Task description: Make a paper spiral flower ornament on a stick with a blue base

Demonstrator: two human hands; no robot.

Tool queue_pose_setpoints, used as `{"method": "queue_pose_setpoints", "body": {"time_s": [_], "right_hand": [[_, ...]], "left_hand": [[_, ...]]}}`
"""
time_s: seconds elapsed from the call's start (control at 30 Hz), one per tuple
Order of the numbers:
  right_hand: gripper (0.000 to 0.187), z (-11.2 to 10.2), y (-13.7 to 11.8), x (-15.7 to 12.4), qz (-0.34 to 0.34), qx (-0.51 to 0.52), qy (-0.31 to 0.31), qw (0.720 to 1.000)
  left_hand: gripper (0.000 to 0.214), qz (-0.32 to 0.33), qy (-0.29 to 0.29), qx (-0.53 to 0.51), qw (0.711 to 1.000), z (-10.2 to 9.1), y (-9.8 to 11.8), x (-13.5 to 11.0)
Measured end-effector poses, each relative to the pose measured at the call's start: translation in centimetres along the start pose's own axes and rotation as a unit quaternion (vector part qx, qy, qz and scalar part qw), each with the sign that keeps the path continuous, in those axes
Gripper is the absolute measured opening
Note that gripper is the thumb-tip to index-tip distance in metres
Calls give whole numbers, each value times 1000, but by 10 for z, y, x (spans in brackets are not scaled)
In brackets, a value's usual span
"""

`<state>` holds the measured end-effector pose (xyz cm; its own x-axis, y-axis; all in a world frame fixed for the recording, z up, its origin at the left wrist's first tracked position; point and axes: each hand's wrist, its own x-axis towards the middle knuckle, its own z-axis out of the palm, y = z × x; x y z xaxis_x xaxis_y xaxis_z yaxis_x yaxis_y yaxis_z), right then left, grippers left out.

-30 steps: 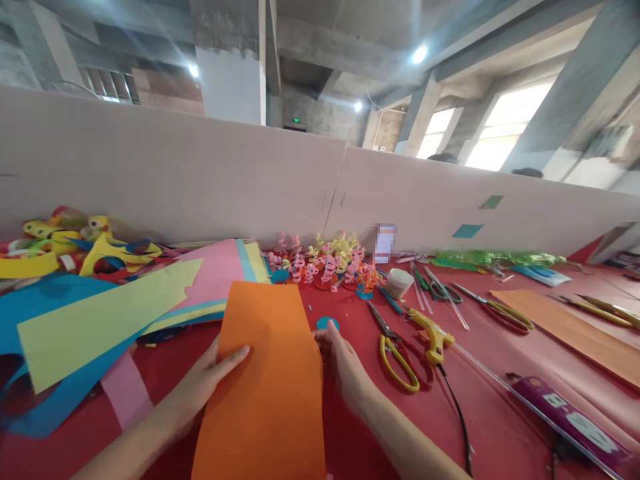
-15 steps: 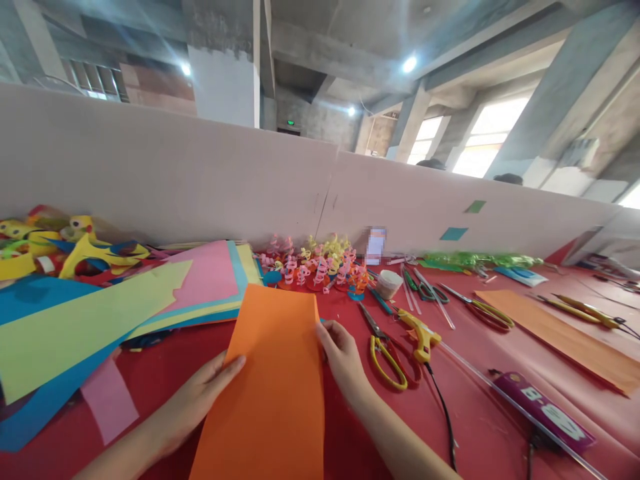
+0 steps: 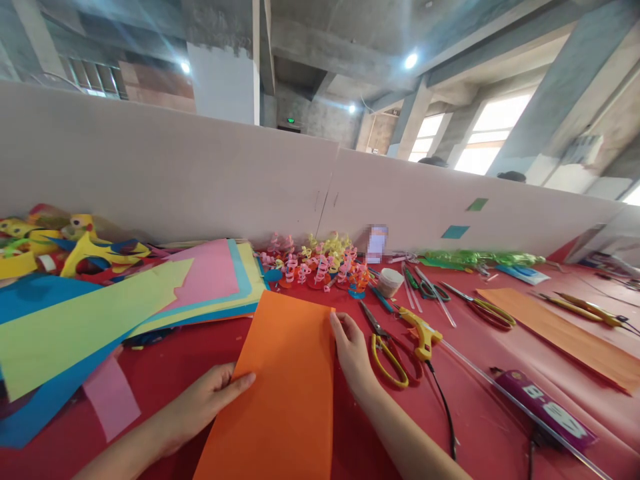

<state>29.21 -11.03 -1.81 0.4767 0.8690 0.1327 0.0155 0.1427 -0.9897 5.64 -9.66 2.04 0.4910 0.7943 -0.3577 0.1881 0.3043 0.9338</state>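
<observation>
Between my two hands is a long sheet of orange paper [image 3: 280, 387], tilted up over the red table. My left hand [image 3: 215, 397] grips its left edge, thumb on top and fingers underneath. At the upper right corner my right hand [image 3: 351, 343] pinches the edge between thumb and fingers. Just right of that hand lie scissors with yellow and red handles [image 3: 387, 360] and a yellow glue gun [image 3: 423, 333]. Behind the sheet stand curled pink and yellow paper pieces [image 3: 320, 263].
Stacked coloured paper [image 3: 205, 273] and a light green sheet [image 3: 90, 313] spread over the left side. Farther right are more scissors [image 3: 483, 310], folded orange paper [image 3: 555, 337], a clear rod [image 3: 480, 373] and a purple pack [image 3: 547, 407]. A white partition [image 3: 225, 173] closes the back.
Both hands have shifted slightly to the right with the orange paper, and its top edge now slopes down to the right. My left hand sits a little lower.
</observation>
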Motion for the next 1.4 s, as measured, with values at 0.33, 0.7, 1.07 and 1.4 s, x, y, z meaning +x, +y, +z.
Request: {"method": "queue_pose_setpoints", "body": {"time_s": [0.33,0.7,1.07,1.4], "right_hand": [[57,10,-14,-15,132,118,-137,975],[38,20,-8,-27,-32,-67,-147,986],[40,16,-5,-22,-22,-101,-153,983],[36,18,-8,-25,-74,-255,-140,954]], "left_hand": [[34,2,83,-136,987,-12,6,11],[44,105,222,-124,961,-17,7,16],[45,133,229,-82,961,-20,7,17],[47,111,207,-103,967,-20,7,17]]}}
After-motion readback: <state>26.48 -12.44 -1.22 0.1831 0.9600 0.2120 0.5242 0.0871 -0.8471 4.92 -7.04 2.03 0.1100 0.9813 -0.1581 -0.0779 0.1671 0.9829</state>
